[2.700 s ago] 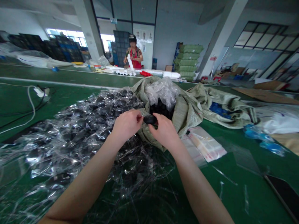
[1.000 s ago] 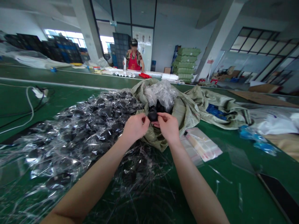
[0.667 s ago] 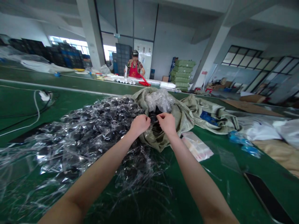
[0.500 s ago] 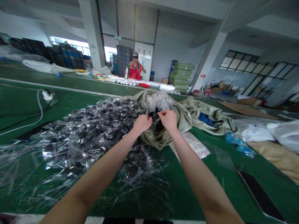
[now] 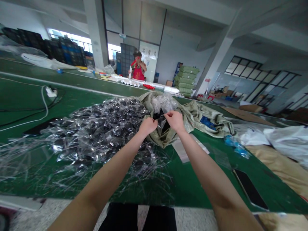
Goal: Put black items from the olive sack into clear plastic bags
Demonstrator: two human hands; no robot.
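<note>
The green worktable (image 5: 192,189) spans the width of the view, with its near edge above a speckled floor (image 5: 199,219). A concrete column (image 5: 96,35) and a stack of green bales (image 5: 187,78) stand in the room behind. A co-worker (image 5: 139,72) in a red apron is positioned at the far side. On the worktable, a heap of film-wrapped black pieces (image 5: 103,128) lies left of an open woven sack (image 5: 189,120); a smartphone (image 5: 250,187) lies at the right, near the front edge.

The right forearm partly covers a stack of flat clear bags (image 5: 180,150). White plastic sheeting (image 5: 291,142) is cut off by the right border. Glare obscures the outlines of the wrapped pieces, and the sack's interior is dark.

The clear plastic bag (image 5: 160,125) is located between the two hands, in front of the sack's mouth. The left hand (image 5: 148,126) and the right hand (image 5: 175,120) each pinch its upper part between thumb and fingers. The bag hangs downward from the fingertips; its long axis cannot be determined, nor can its contents.
</note>
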